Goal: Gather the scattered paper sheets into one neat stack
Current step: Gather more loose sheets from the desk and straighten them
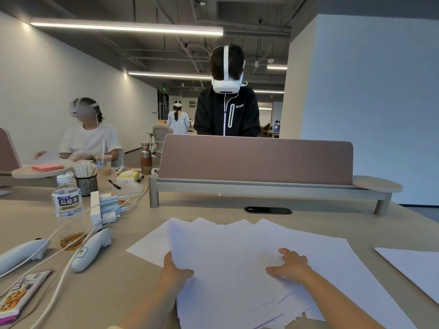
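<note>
Paper sheets (237, 269) fanned on desk (118, 293), left hand (174, 269) gripping their edge, right hand (291, 263) flat, cables (59, 276) alongside.

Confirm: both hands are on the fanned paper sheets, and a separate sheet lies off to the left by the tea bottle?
Wrong side. The head view shows the separate sheet lying to the right, away from the tea bottle. Both the left hand and right hand are on the fanned paper sheets.

Bare desk (308, 217) lies open beyond the sheets (237, 257); cables (59, 276) and controllers (91, 249) crowd the left.
</note>
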`<state>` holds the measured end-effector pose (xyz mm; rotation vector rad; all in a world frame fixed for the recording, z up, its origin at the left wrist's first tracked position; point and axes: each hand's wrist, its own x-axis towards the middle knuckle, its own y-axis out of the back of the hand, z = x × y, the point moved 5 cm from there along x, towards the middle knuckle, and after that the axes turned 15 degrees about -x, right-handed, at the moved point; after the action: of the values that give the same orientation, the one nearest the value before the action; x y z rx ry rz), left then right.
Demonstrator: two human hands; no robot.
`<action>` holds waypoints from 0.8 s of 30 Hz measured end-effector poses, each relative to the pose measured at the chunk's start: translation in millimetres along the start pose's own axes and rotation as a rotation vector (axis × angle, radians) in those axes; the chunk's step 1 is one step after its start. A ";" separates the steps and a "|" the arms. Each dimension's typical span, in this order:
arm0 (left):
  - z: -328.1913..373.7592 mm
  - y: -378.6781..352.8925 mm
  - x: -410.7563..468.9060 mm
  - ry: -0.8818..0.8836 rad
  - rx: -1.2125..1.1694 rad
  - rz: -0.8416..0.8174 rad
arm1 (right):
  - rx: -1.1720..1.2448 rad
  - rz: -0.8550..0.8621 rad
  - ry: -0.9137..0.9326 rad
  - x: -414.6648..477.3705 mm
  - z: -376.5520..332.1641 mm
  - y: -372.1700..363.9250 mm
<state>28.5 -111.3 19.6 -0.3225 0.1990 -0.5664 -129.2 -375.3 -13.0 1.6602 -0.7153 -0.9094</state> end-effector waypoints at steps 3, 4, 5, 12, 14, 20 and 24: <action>9.4 -10.2 -8.9 -0.016 -0.029 -0.055 | 0.128 -0.033 0.047 -1.1 -8.2 -0.6; 10.9 -12.2 -10.8 -0.014 -0.053 -0.067 | 0.207 -0.065 0.067 -4.1 -10.9 1.6; 10.8 -12.8 -11.4 0.000 -0.064 -0.074 | 0.285 -0.092 0.083 -6.0 -12.4 3.7; -5.4 3.7 3.5 0.155 -0.053 0.004 | 0.289 -0.200 0.093 -26.7 -15.5 11.8; -12.5 10.5 11.6 0.182 -0.050 0.036 | 0.252 -0.164 0.114 -31.8 -18.8 13.9; -31.1 21.5 32.9 0.241 -0.055 0.052 | 0.270 -0.178 0.187 -39.1 -30.2 6.4; -29.0 24.4 33.8 0.206 -0.034 0.061 | 0.300 -0.161 0.239 -45.9 -37.3 3.5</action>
<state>60.6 -117.7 -19.2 -0.2902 0.4160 -0.5360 -121.9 -319.6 5.6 2.0762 -0.5800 -0.7216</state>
